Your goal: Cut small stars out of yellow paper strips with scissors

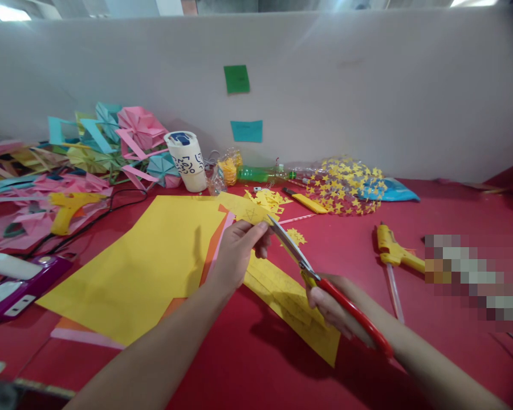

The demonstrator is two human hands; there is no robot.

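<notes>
My left hand (pixel 237 250) pinches a yellow paper strip (pixel 243 209) on which a star is drawn. Red-handled scissors (pixel 353 310) are in my right hand (pixel 336 307), their blade tips at the strip's right end, beside my left fingertips. Beneath my hands lie yellow strips with faint drawn stars (pixel 282 290). To the left is a large yellow sheet (pixel 141 256) over orange and pink sheets. Small cut yellow stars (pixel 296 236) and yellow paper scraps (pixel 268 200) rest beyond my hands.
A white cup (pixel 188 162), green bottle (pixel 256 174), yellow cutter (pixel 310 202) and star-covered clear ball (pixel 346 185) stand or lie along the back. Glue guns (pixel 68 210) (pixel 395 250) are on both sides. Folded paper decorations (pixel 141 128) pile at the left.
</notes>
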